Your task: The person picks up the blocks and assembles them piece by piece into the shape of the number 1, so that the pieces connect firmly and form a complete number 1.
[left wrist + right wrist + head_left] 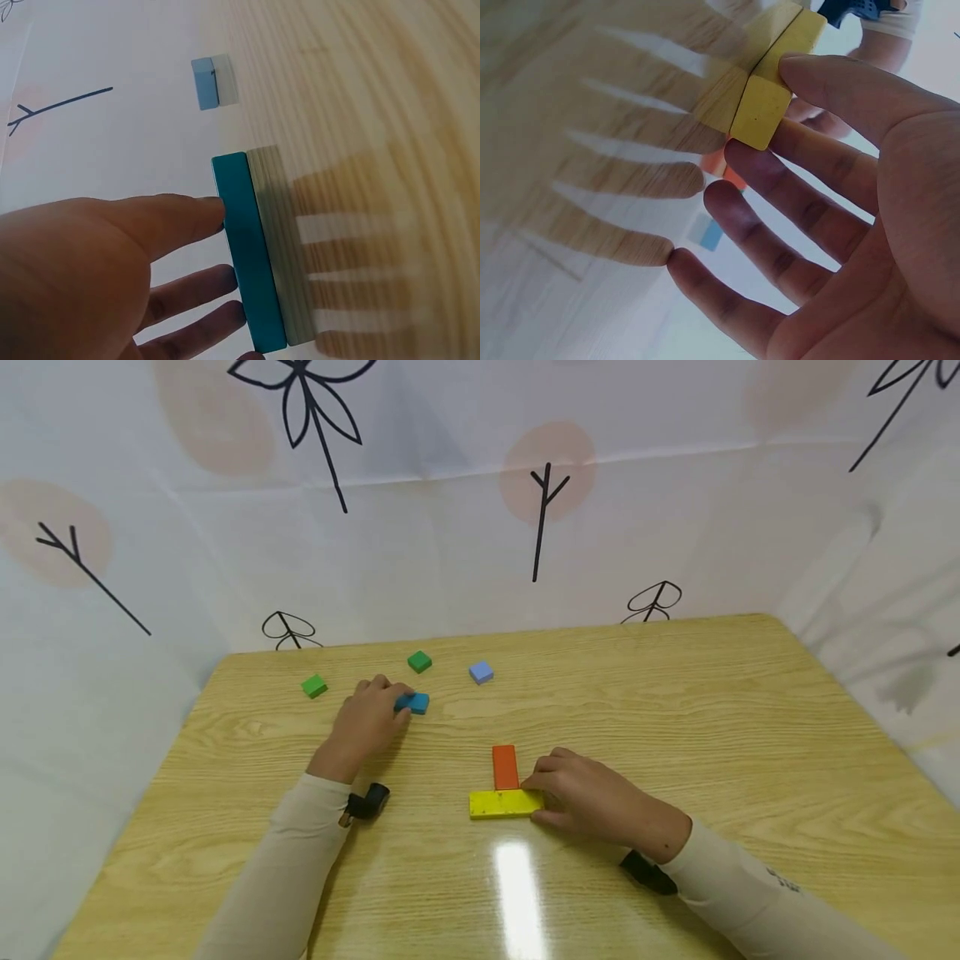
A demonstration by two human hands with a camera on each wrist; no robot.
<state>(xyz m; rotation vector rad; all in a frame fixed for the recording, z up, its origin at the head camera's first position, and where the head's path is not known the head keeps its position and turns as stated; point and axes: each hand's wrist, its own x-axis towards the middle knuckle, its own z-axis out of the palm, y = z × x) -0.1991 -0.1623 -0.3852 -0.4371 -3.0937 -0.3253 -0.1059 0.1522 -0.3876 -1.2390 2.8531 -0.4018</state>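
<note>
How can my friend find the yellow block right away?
On the wooden table, find the person's right hand. It pinches one end of the yellow block, which lies crosswise at the near end of the red block. No other block there is yellow.

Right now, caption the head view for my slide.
Left fingers on a blue block, right fingers on a yellow block abutting an orange-red block.

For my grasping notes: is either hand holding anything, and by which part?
The left hand pinches the smooth blue rectangular block across its width, right end uncovered; the right hand pinches the smooth yellow rectangular block near its right end.
</note>
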